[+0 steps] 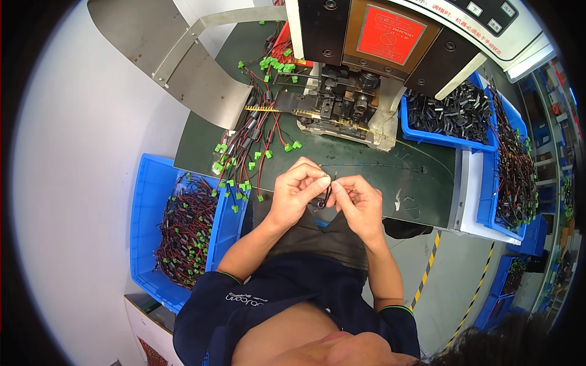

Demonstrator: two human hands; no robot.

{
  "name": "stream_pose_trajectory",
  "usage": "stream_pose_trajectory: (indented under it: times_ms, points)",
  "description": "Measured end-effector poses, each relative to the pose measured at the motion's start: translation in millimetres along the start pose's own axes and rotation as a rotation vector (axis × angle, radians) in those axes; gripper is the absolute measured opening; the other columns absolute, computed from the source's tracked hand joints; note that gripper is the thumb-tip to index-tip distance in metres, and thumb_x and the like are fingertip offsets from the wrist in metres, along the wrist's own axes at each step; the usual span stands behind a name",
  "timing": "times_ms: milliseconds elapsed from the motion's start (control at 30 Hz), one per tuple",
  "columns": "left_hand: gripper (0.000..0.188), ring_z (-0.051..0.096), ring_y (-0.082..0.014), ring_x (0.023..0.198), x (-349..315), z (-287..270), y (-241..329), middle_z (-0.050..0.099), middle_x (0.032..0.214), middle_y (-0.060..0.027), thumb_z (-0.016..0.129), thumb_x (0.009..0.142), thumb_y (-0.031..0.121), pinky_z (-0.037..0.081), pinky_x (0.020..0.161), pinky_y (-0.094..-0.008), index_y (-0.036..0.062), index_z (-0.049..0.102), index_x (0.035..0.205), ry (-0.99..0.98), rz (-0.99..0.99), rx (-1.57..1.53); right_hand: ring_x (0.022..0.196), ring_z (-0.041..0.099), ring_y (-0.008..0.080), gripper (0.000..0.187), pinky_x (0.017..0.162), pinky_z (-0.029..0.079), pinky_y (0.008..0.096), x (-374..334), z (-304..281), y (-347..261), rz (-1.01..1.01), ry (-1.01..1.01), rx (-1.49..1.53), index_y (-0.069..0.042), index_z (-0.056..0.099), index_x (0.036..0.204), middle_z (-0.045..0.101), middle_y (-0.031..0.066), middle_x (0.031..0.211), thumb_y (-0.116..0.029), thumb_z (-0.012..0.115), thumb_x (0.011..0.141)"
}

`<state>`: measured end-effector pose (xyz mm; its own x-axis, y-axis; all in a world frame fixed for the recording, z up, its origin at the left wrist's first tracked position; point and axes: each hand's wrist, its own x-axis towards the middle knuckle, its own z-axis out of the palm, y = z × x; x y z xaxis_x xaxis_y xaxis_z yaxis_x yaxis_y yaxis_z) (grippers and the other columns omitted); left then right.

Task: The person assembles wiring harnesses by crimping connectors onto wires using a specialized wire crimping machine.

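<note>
A thin black wire (327, 194), bent into a small hanging loop, is pinched between both hands above the table's near edge.

Single head-worn fisheye view, looking steeply down, close to the workbench (201, 137); the machine (390, 43) fills the upper centre of the frame, the wearer's chest the lower edge (edges bend outward).

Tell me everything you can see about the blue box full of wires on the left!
The blue box looks like hard plastic, rectangular and open on top. It sits low, left of the dark green table, partly tucked under its edge. Inside lies a tangled heap of thin red and black wires with small green plugs on their ends. More such wires spill over the table edge above it. Neither hand touches it.
</note>
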<state>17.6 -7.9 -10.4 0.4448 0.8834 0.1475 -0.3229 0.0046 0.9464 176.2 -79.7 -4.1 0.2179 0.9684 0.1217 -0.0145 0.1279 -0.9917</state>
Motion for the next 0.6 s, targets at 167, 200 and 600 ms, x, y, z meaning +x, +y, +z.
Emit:
stream_pose_trajectory:
  times_ms: [167, 200, 600]
  points:
    - [0.004, 0.062, -0.0140, 0.082, 1, 3, -5, 0.059, 0.100, -0.0064, 0.069, 0.096, -0.001, 0.052, 0.075, -0.0281, -0.0041, 0.070, 0.099, -0.015, -0.076, -0.225, 0.068, 0.062, 0.0056, 0.011, 0.058, 0.046, 0.0198, 4, -1, 3, 0.144, -0.023, 0.233, 0.000, 0.065, 0.111, 0.074, 0.0052, 0.086, -0.008, 0.066, 0.103]
    - [0.004, 0.062, -0.0143, 0.082, 1, 2, -6, 0.058, 0.100, -0.0064, 0.069, 0.097, -0.001, 0.052, 0.075, -0.0283, -0.0041, 0.070, 0.099, -0.024, -0.090, -0.225, 0.068, 0.061, 0.0054, 0.011, 0.058, 0.046, 0.0200, 5, -2, 1, 0.158, -0.059, 0.213, 0.001, 0.067, 0.110, 0.073, 0.0048, 0.086, -0.008, 0.066, 0.103]
    - [0.006, 0.064, -0.0147, 0.080, 9, -5, 1, 0.059, 0.101, -0.0068, 0.071, 0.096, -0.001, 0.054, 0.073, -0.0289, -0.0051, 0.073, 0.100, -0.113, -0.088, -0.239, 0.067, 0.055, 0.0022, 0.015, 0.057, 0.042, 0.0217, 15, -18, -12, 0.084, -0.212, -0.148, -0.001, 0.079, 0.104, 0.073, -0.0009, 0.083, -0.012, 0.070, 0.101]
